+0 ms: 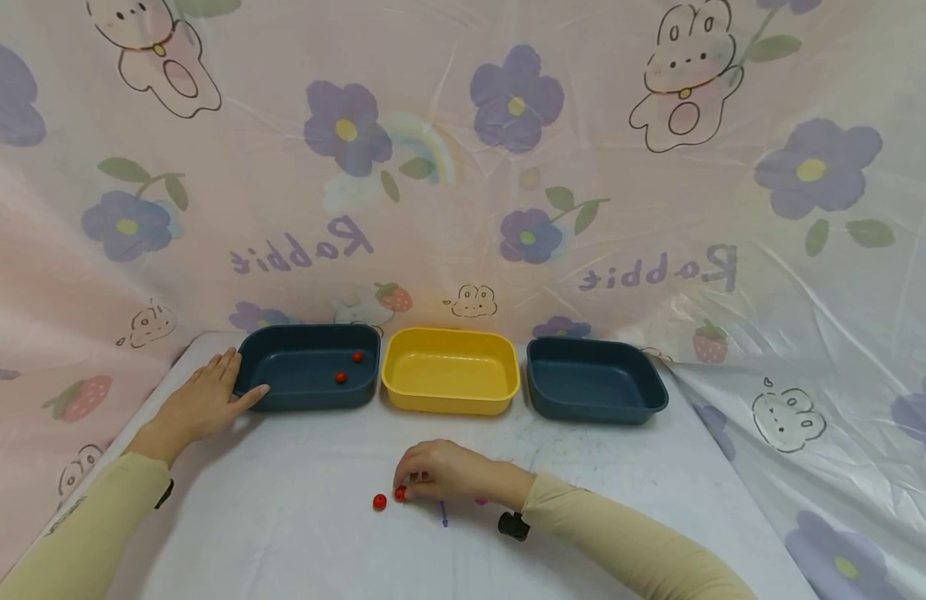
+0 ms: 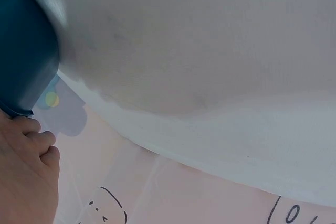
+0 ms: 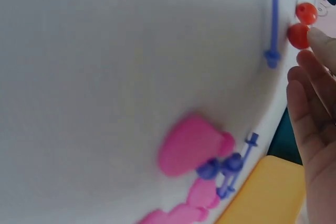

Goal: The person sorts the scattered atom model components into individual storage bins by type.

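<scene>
1. Left hand (image 1: 196,402) — fingers fairly straight, against dark-blue tray's (image 1: 308,399) outer edge.
2. Right hand (image 1: 446,471) — thumb and forefinger pinch red bead (image 3: 297,36), just beside second bead (image 1: 379,502).
3. Desk (image 1: 297,492) surface separates both beads from yellow tray's (image 1: 451,404) near edge.

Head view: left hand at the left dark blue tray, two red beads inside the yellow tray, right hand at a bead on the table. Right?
Not quite: the two red beads lie in the left dark blue tray, not the yellow tray; head view shows it. The rest holds.
</scene>
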Demonstrator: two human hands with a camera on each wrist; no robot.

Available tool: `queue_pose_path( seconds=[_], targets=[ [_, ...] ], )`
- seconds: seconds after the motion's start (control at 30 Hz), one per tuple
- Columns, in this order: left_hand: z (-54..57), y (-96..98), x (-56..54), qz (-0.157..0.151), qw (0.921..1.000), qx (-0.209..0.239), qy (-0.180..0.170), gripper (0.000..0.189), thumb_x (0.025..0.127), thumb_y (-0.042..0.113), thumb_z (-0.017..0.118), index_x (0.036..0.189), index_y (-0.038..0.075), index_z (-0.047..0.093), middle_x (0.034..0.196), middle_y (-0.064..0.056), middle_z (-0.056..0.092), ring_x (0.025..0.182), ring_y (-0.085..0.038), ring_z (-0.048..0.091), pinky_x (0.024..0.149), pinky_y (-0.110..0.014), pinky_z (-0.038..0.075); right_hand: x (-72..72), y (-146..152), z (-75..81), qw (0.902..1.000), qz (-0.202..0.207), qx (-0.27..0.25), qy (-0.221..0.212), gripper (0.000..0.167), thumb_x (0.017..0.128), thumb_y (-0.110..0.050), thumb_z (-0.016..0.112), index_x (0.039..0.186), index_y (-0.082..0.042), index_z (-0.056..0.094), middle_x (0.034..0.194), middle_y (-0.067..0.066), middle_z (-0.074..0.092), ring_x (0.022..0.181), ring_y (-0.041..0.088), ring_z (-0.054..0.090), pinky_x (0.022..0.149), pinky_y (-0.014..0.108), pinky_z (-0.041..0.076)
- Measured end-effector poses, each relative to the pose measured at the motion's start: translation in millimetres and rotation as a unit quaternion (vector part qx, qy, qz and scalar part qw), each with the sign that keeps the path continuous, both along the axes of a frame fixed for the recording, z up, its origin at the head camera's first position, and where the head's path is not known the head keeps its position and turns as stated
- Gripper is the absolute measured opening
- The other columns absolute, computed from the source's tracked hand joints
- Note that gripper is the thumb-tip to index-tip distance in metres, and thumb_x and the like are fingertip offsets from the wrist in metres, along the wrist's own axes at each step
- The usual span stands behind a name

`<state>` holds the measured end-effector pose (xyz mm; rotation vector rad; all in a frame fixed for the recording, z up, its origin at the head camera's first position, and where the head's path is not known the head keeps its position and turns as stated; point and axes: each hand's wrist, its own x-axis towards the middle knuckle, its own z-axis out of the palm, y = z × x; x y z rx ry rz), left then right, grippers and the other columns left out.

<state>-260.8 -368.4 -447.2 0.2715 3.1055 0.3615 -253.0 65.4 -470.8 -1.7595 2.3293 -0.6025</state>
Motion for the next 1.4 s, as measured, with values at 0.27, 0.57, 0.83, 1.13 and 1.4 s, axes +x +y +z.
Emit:
queue_pose_path(
  seconds=[0.27, 0.57, 0.83, 1.13, 1.4],
  targets=[
    [0.2, -0.5, 0.6, 0.001, 1.0, 0.005, 0.003, 0.1, 0.108, 0.06, 0.041, 0.155, -0.023, 0.011, 0.161, -0.045, 0.009, 0.148, -0.063, 0.01, 0.118, -0.073, 0.017, 4.6, -0.6, -3.1, 0.9999, 0.002, 0.016, -0.002, 0.015, 0.098, -0.016, 0.075, 0.112, -0.015, 0.076, 0.11, -0.007, 0.073, 0.096, -0.003, 0.06, 0.09, 0.003, 0.044],
    [1.3, 0.2, 1.5, -0.001, 1.0, 0.006, 0.002, 0.1, 0.107, 0.06, 0.042, 0.154, -0.023, 0.012, 0.161, -0.046, 0.008, 0.149, -0.063, 0.01, 0.119, -0.073, 0.016, 7.8, -1.3, -2.5, 0.9999, 0.002, 0.01, 0.005, 0.014, 0.098, -0.016, 0.075, 0.112, -0.014, 0.076, 0.109, -0.005, 0.074, 0.096, 0.0, 0.061, 0.089, 0.002, 0.043],
    [1.6, 0.1, 1.1, 0.0, 1.0, 0.004, 0.002, 0.1, 0.107, 0.06, 0.041, 0.154, -0.023, 0.012, 0.161, -0.046, 0.008, 0.149, -0.062, 0.011, 0.119, -0.073, 0.016, 8.7, -0.4, -2.8, 0.9999, -0.005, -0.003, 0.012, 0.014, 0.097, -0.016, 0.075, 0.111, -0.014, 0.076, 0.109, -0.006, 0.074, 0.096, -0.001, 0.061, 0.089, 0.003, 0.044],
    [1.9, -0.7, 0.3, 0.0, 1.0, 0.005, 0.0, 0.1, 0.107, 0.06, 0.041, 0.154, -0.023, 0.012, 0.161, -0.046, 0.008, 0.149, -0.063, 0.01, 0.119, -0.073, 0.016, 6.6, -1.4, 1.7, 0.9984, -0.011, -0.054, 0.014, 0.015, 0.096, -0.015, 0.077, 0.111, -0.013, 0.076, 0.109, -0.004, 0.074, 0.097, 0.003, 0.064, 0.089, 0.006, 0.047],
    [0.9, 0.0, 0.4, 0.0, 1.0, 0.005, 0.002, 0.1, 0.107, 0.06, 0.041, 0.154, -0.024, 0.012, 0.161, -0.046, 0.008, 0.149, -0.063, 0.01, 0.119, -0.073, 0.017, -0.6, -4.9, 15.2, 0.9933, -0.032, -0.11, -0.012, 0.015, 0.096, -0.011, 0.077, 0.11, -0.011, 0.076, 0.109, -0.002, 0.075, 0.095, 0.004, 0.066, 0.084, 0.011, 0.054]
  ],
)
